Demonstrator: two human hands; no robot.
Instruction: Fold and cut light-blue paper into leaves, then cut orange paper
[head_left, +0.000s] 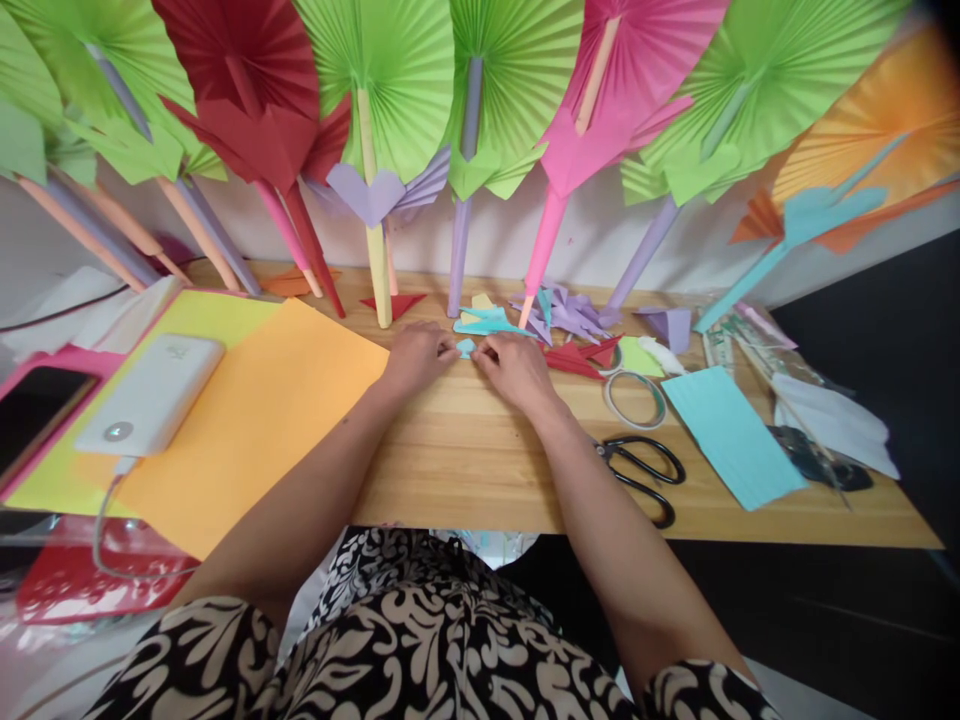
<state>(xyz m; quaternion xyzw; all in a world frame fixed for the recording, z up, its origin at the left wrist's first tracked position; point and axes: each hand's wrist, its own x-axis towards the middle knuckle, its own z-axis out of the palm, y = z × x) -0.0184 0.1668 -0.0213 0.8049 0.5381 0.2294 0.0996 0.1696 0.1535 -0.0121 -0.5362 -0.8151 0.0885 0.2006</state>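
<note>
We pinch a small blue paper piece [466, 348] between our left hand [417, 356] and right hand [516, 366], both close together, black scissors [609, 454] right of the right hand, orange sheet [277, 400] left of the left.

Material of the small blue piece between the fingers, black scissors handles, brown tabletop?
Small blue piece: likely matte paper; flat colour, thin edges.
Black scissors handles: plastic or coated metal, can't tell which; smooth, even black.
Brown tabletop: wood or laminate, seemingly satin; visible grain.
</note>
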